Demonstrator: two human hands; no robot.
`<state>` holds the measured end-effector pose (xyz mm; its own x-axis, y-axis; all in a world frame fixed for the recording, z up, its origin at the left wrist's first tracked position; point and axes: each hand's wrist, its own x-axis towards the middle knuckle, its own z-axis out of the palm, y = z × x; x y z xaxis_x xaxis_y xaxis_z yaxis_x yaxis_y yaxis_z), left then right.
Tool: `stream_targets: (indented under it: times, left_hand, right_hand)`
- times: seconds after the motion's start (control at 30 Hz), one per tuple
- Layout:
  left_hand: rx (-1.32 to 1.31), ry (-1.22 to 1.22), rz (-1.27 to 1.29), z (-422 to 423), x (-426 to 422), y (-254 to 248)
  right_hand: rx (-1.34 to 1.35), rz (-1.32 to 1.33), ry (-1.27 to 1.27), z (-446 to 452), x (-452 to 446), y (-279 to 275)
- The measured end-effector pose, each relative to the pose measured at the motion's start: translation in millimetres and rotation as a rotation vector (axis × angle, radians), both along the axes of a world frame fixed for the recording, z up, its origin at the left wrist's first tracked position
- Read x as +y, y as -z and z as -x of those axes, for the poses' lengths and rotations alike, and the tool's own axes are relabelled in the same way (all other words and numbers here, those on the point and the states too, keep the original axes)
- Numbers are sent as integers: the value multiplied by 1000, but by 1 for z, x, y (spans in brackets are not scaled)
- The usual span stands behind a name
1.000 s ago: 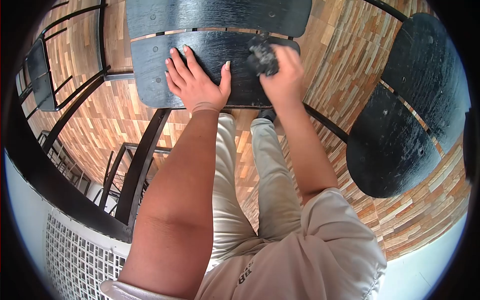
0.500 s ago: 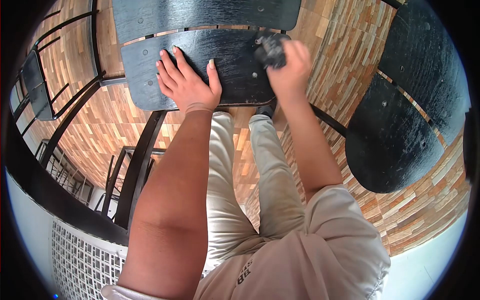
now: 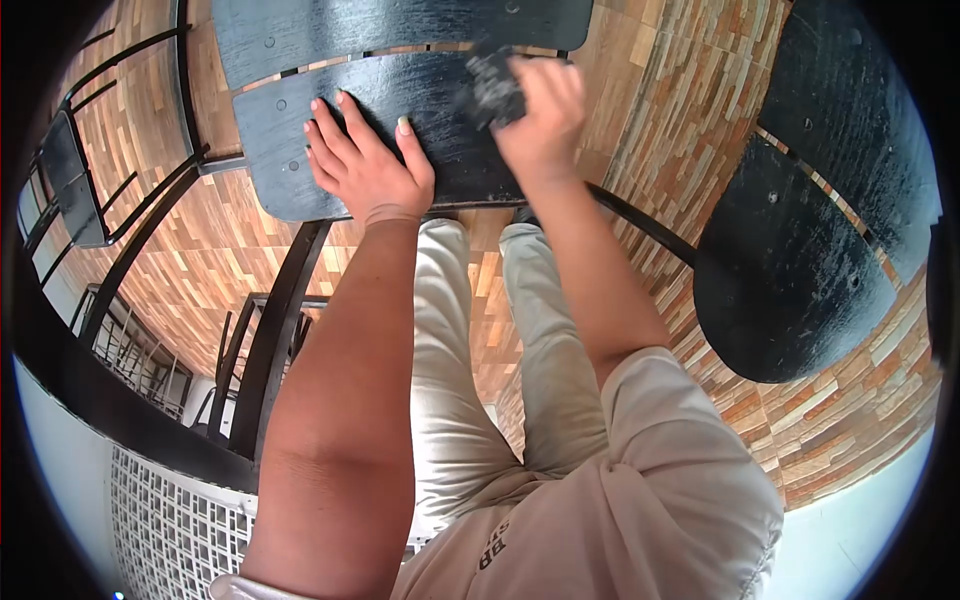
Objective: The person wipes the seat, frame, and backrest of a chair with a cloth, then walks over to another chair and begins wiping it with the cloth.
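wood-look strips cover the floor (image 3: 230, 245), pretty busy pattern. left hand (image 3: 372, 180) is flat on the black board (image 3: 455, 130), fingers spread. right hand (image 3: 545, 115) has its fingers curled round a kinda blurry dark wad (image 3: 493, 88), over that same board's right part.

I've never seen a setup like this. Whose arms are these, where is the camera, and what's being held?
There is no machine here: these are a person's own bare arms, seen by one camera worn on the head, looking forward and down. The left hand rests spread on a black slatted panel. The right hand holds a dark bundle at that panel; it is blurred, so I can't tell exactly what it is. Another black slatted panel is at the picture's right.
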<state>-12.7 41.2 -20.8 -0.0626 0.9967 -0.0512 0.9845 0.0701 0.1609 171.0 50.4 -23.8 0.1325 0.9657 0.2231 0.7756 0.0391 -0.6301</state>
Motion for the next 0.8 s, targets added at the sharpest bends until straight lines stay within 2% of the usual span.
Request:
stream_targets:
  times: [0.17,0.23,0.37,0.5,0.57,0.7,0.77,0.8]
  left_hand:
    - [13,2,7,0,1,2]
    - [7,0,7,0,2,2]
    - [-19,-6,-5,-1,-3,0]
    - [-29,0,-40,-3,6,3]
    - [-10,-5,-35,-1,2,3]
    - [2,7,-15,-2,1,2]
    - [7,5,-14,0,1,1]
    - [7,5,-14,-1,1,1]
  right_hand:
    - [130,128,-134,-10,-66,-20]
    - [90,133,-64,-36,-76,-25]
    - [2,123,117,-43,-34,-19]
    - [20,154,43,-7,-36,-27]
    - [100,330,-160,0,-78,-46]
    - [94,452,-141,-27,-77,-56]
    - [-32,250,0,-38,-41,-34]
    - [5,206,91,-38,-17,-22]
